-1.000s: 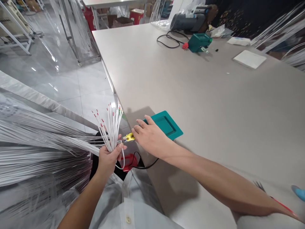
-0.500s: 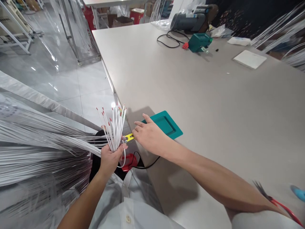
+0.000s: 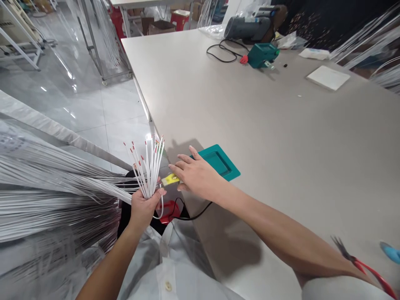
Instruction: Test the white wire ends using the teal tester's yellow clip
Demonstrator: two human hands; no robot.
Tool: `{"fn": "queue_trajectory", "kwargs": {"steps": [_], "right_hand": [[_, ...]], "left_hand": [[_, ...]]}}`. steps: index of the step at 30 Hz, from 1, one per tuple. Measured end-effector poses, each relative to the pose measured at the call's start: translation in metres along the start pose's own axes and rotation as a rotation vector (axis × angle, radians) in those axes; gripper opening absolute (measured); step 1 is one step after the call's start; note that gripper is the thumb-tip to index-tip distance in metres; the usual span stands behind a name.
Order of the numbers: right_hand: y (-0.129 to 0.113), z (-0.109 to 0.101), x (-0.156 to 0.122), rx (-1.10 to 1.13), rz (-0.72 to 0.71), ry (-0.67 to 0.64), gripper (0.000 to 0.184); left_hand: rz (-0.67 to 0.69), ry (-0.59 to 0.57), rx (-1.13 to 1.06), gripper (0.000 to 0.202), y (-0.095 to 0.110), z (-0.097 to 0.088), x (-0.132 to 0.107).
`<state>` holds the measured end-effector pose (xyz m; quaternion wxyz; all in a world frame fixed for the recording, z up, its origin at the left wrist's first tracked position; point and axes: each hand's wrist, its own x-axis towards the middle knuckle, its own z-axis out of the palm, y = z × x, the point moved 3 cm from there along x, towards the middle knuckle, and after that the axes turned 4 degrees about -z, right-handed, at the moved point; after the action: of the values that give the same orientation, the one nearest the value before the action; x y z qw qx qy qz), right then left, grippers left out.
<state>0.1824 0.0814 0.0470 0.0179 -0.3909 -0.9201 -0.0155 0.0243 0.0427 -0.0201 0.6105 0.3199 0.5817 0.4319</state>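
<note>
My left hand (image 3: 145, 204) is closed around a bundle of white wires (image 3: 150, 166). Their red-tipped ends fan upward above the fist, and one wire loops down beside it. My right hand (image 3: 198, 173) is just across from the bundle, at the table's edge. Its thumb and fingers are round a small flat yellow tool (image 3: 170, 179), with the other fingers stretched out. The tool's front end points at the wires; it is blurred, and the hand hides the rest. Partly behind the right hand lies a green tray (image 3: 218, 162) on the table.
Long white wires (image 3: 56, 183) hang over a rack at my left. On the table (image 3: 265, 137) are a grey motor (image 3: 246, 28), a green device (image 3: 263, 55), a white pad (image 3: 328, 77) and red-handled pliers (image 3: 356, 260). A black cable (image 3: 200, 214) runs past the table edge.
My right hand's fingers have spread a little, and the thumb shows more clearly. The yellow tool has shifted slightly and looks blurred. My left hand and the bundle have barely moved.
</note>
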Motion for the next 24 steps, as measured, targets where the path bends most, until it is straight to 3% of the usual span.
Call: {"fn": "queue_trajectory", "kwargs": {"steps": [7,10,12,14,19,24], "right_hand": [[0.001,-0.006,0.000,0.083,0.020,0.028,0.051],[-0.011,-0.015,-0.005,0.261,0.020,0.235,0.040],[-0.023,-0.018,-0.011,0.464,0.086,0.407,0.022],[-0.035,-0.011,-0.014,0.670,0.195,0.464,0.017],[-0.052,0.013,-0.008,0.946,0.373,0.430,0.014],[-0.054,0.021,-0.001,1.077,0.408,0.557,0.013]], "left_hand": [[0.022,0.033,-0.012,0.041,0.002,-0.007,-0.006],[0.047,0.052,-0.016,0.032,0.005,-0.011,-0.009],[0.049,0.069,-0.036,0.029,0.007,-0.013,-0.012],[0.044,0.079,-0.045,0.026,0.007,-0.014,-0.014],[0.078,0.064,0.053,0.017,0.009,-0.015,-0.020],[0.077,0.053,0.095,0.015,0.008,-0.014,-0.022]]}}
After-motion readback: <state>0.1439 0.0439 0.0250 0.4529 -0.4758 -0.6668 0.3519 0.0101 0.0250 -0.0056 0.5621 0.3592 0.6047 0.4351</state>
